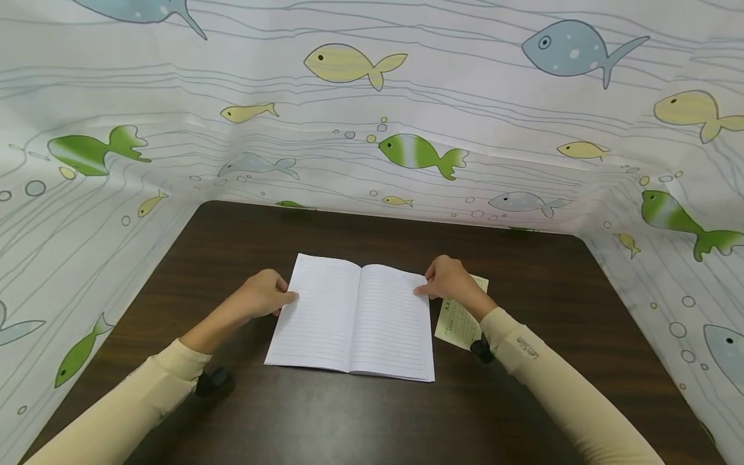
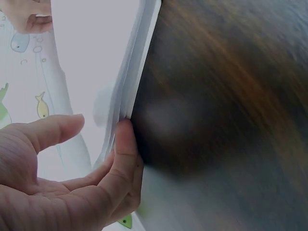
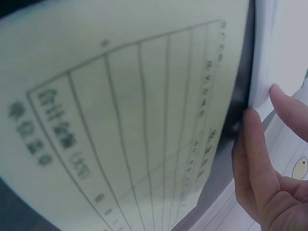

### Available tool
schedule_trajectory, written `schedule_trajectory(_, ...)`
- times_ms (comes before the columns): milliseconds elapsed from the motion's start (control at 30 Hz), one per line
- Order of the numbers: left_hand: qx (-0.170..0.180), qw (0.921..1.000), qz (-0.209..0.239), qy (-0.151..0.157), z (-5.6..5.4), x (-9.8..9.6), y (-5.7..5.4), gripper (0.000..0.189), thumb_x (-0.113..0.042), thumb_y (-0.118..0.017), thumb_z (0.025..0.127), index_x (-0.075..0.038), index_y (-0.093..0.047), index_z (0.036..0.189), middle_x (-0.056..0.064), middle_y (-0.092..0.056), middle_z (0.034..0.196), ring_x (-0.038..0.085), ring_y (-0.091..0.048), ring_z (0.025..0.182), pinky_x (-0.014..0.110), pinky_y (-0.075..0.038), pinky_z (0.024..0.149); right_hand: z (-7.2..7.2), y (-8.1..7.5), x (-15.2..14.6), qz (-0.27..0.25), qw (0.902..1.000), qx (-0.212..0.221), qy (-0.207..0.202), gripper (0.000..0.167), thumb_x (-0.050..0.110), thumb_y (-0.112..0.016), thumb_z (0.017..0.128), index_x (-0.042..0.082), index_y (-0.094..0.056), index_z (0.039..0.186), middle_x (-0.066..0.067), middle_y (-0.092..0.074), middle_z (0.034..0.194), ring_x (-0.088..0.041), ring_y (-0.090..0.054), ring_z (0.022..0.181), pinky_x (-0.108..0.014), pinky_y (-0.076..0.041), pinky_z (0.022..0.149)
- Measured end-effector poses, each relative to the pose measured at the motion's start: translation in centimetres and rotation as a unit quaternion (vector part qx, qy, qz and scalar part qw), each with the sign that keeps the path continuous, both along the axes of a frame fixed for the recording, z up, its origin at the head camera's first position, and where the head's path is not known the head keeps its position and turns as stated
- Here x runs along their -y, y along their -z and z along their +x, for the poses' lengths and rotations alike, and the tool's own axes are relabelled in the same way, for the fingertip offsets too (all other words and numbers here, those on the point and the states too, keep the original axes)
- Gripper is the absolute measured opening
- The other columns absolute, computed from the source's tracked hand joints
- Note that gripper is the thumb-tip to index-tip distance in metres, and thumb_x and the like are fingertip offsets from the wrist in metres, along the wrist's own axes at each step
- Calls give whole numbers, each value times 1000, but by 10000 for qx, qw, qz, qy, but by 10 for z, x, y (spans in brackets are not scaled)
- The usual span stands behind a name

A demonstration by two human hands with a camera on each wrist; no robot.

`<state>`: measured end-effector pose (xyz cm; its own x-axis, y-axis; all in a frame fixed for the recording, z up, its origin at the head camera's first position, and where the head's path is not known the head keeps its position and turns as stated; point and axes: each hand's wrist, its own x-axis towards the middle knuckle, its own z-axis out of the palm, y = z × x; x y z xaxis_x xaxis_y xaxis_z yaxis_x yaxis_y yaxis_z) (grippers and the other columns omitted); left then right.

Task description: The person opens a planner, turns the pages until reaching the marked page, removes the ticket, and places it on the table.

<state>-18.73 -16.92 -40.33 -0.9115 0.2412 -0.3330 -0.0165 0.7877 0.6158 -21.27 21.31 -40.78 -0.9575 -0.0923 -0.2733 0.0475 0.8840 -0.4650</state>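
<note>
An open notebook point(image 1: 320, 323) with white ruled pages lies spread in the middle of the dark table. My left hand point(image 1: 264, 296) grips its left edge, thumb over the page and fingers at the side and underneath; the left wrist view shows the page stack point(image 2: 127, 82) against the fingertips. On the opposite side, my right hand point(image 1: 452, 281) pinches the right edge near the upper corner. Partly under the right hand and wrist is a pale yellow-green printed form point(image 1: 456, 326). Its ruled lines and blurred characters fill much of the right wrist view.
The brown wooden table point(image 1: 378, 426) extends around the notebook on all sides. A white cloth point(image 1: 349, 110) printed with fish encloses its back and both sides. Each wrist carries a small black device, and both forearms have cream sleeves point(image 1: 552, 381).
</note>
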Motion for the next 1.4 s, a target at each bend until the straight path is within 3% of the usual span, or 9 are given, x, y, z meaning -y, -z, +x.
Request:
schedule_trajectory(167,-76,10000,5,49,-1,-5,1,40,-22,-67,103,15,-63,115,17,-68,86,23,-67,73,29,-52,62,3,1,2,72,9997,-216,-45,36,20,-91,88,-5,-72,104,-7,-65,79,-17,-62,72,-27,-53,62)
schedule_trajectory(333,49,9999,89,66,-2,-8,0,41,-24,-65,105,15,-62,116,20,-68,95,24,-66,79,29,-52,64,3,1,3,100,9995,-283,-25,42,19,-92,87,-7,-71,112,-11,-71,90,-19,-65,75,-29,-58,66)
schedule_trajectory(533,268,9992,233,174,-9,-8,-2,44,-24,-63,107,17,-62,122,22,-67,104,26,-63,87,29,-48,66,3,1,6,47,9997,-256,-19,39,17,-91,87,-7,-70,111,-12,-69,90,-19,-64,76,-29,-56,67)
schedule_trajectory(633,391,9985,293,259,-11,-10,-2,44,-24,-63,107,17,-63,122,25,-69,111,27,-68,91,32,-53,71,3,1,7,71,9996,-273,-11,39,16,-91,87,-7,-70,111,-12,-69,91,-19,-64,76,-29,-57,67)
schedule_trajectory(767,610,9963,509,325,-13,-13,-4,46,-22,-61,109,20,-60,127,33,-68,126,34,-77,100,46,-64,88,3,0,8,110,9995,-278,33,39,16,-91,87,-6,-69,111,-12,-69,92,-20,-64,76,-29,-57,67)
schedule_trajectory(833,730,9946,657,339,-14,-15,-4,47,-20,-60,109,21,-58,131,35,-66,130,37,-78,103,51,-65,95,4,0,8,138,9995,-286,60,39,16,-91,87,-6,-69,111,-12,-69,92,-20,-64,77,-28,-57,66)
schedule_trajectory(933,964,9893,1026,376,-16,-21,-1,44,-19,-59,111,21,-60,131,32,-66,130,33,-77,105,48,-66,96,4,0,7,196,9993,-295,90,39,15,-91,87,-6,-69,111,-13,-69,92,-20,-64,77,-29,-57,66)
schedule_trajectory(1200,1680,9657,1899,565,-16,-38,3,47,-17,-49,116,22,-51,141,28,-63,133,30,-71,110,45,-66,97,3,-1,12,363,9988,-321,77,41,14,-90,88,-7,-70,117,-14,-69,98,-23,-63,82,-32,-58,71)
schedule_trajectory(1400,1418,9689,1845,836,-18,-43,1,39,-16,-51,115,18,-60,132,22,-70,120,26,-73,99,42,-68,92,3,-2,13,414,9987,-282,92,43,15,-89,89,-6,-70,120,-14,-71,100,-22,-65,82,-33,-61,73)
